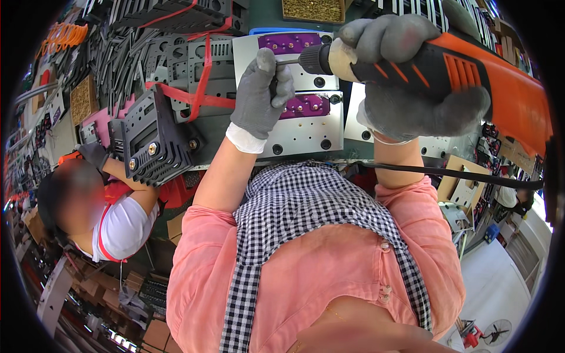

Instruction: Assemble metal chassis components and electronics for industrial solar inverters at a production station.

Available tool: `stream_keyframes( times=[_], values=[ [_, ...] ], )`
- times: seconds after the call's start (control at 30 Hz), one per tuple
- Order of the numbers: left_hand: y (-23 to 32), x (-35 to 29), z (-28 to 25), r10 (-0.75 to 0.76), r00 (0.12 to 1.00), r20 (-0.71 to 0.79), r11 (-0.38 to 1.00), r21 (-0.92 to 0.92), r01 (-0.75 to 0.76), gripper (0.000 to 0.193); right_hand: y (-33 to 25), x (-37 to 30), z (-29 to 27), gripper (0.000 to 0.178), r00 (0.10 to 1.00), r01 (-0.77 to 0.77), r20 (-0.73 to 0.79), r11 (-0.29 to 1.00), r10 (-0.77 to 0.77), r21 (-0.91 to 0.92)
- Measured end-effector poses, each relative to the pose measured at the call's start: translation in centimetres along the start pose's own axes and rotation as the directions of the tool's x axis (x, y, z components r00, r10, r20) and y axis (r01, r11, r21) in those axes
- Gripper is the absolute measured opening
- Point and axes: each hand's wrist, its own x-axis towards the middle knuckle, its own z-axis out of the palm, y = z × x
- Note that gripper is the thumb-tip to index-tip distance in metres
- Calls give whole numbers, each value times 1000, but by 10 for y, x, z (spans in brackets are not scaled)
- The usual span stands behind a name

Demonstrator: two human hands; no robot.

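My right hand (406, 112), in a grey glove, is wrapped round an orange and black power drill (509, 88). The drill lies sideways, its thin metal bit (287, 62) pointing left. At the bit's tip is my left hand (257, 100), also gloved, with its fingers curled in; what they pinch is hidden. Beneath both hands, silver metal plates (303, 132) with black round feet rest on the bench. Two of them carry purple pieces (309, 106) dotted with small brass-coloured fittings. Part of another plate (355, 115) shows under my right hand.
Left of the plates stand dark slotted metal brackets (158, 132), some bound with red tape (207, 73). A tray of small brass-coloured parts (312, 10) sits at the far edge. A black cord (453, 172) crosses by my right forearm. A co-worker (123, 226) works at the left.
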Motion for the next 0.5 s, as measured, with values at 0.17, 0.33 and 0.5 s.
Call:
stream_keyframes(
  times=[0.17, 0.33, 0.5],
  values=[
    [-20, 10, -23, -16, 1000, -20, 989, -146, 13, 43, 9, -12, 2, 67, 934, -6, -356, 996, 39, 93],
    [-36, 6, -58, -299, 952, 72, 853, -427, 300, 38, 37, -23, -43, 39, 923, -251, -374, 885, 96, -393],
    [-63, -14, -46, -458, 881, -118, 889, -43, 456, 34, 71, -45, -74, 42, 917, -197, -395, 920, 50, -339]
  ],
)
